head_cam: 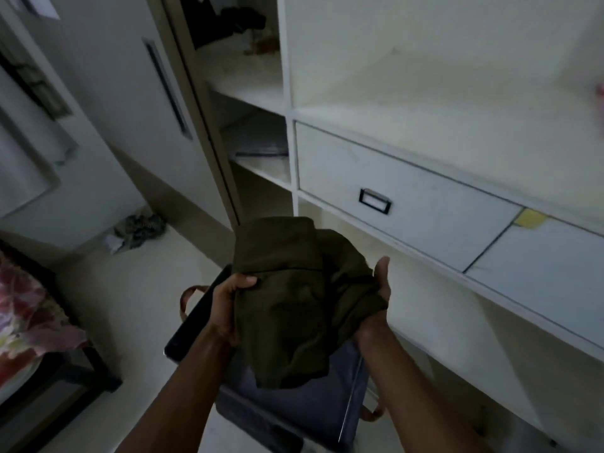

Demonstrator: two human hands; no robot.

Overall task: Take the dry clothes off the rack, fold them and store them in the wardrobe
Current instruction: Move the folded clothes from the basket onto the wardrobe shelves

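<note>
A folded olive-green garment (294, 289) is held between both hands in front of the open white wardrobe (425, 152). My left hand (230, 297) grips its left edge, thumb on top. My right hand (382, 282) supports the right side from beneath, thumb raised beside the cloth. Part of the garment hangs down over a dark laundry basket (294, 410) on the floor below. The wardrobe's shelves stand just beyond the garment, with a drawer (408, 197) at its level.
A sliding wardrobe door (130, 109) stands to the left. Dark clothes (242, 18) lie on an upper shelf. A bed with a patterned sheet (29, 308) is at the left edge. A small pile of cloth (137, 230) lies on the floor by the wall.
</note>
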